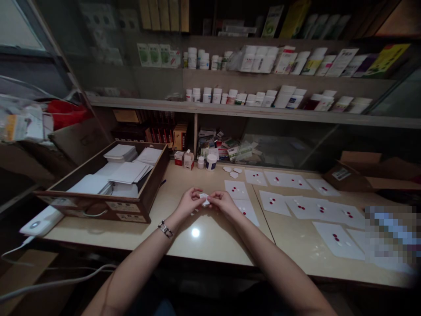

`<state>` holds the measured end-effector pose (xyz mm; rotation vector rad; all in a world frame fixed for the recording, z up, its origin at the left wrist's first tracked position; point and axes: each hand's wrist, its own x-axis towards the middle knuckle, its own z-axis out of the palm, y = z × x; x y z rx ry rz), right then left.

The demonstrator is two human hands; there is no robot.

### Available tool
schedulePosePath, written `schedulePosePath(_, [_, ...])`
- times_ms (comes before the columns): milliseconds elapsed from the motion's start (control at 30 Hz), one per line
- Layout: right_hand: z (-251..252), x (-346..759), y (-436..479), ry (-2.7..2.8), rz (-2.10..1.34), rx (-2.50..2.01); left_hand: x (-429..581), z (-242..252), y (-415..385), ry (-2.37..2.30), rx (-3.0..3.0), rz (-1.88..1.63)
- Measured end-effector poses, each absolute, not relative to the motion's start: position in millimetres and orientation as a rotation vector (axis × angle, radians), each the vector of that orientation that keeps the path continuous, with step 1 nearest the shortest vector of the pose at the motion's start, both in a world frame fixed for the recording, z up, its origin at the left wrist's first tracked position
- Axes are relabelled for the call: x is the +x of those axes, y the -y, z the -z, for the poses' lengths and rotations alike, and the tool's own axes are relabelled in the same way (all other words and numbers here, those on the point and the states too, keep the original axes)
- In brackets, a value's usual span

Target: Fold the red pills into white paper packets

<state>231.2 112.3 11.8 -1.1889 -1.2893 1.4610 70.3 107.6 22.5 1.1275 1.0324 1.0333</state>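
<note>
Between both hands, over the middle of the table, is a small folded white paper packet (204,199). My left hand (190,202) pinches its left side, with a watch on that wrist. My right hand (224,203) grips its right side with thumb and fingers. Some white bits lie under my left hand, too small to make out. Close by on the right are white paper sheets (274,210) bearing red and white pills (272,201). Beyond my right hand lie several folded white packets (233,174).
A wooden drawer (149,206) holding stacked white paper slips (126,172) stands on the left. Small boxes (189,160) and white bottles (211,162) stand at the back. Shelves (230,109) of medicine bottles rise behind. An open cardboard box (342,177) sits at right.
</note>
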Motion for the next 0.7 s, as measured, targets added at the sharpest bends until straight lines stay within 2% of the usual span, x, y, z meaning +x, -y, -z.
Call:
schedulePosePath(167, [-7.0, 222.8, -111.5, 1.119, -1.479, -1.228, 70.8, -15.7, -112.3, -1.051, 1.054, -1.073])
schedulePosePath(333, [-8.6, 226.1, -111.5, 1.336, -1.515, -1.231, 70.9, -18.8, -111.8, -1.080, 1.262, -1.119])
schedulePosePath(467, [-10.7, 225.4, -109.5, 1.257, -1.601, -1.114, 70.2, -22.4, -110.5, -1.044, 1.176, -1.107])
schedulePosePath(700, [-4.7, 221.9, -110.1, 1.371, -1.355, -1.218, 70.3, -24.0, -111.5, -1.086, 1.079, -1.115])
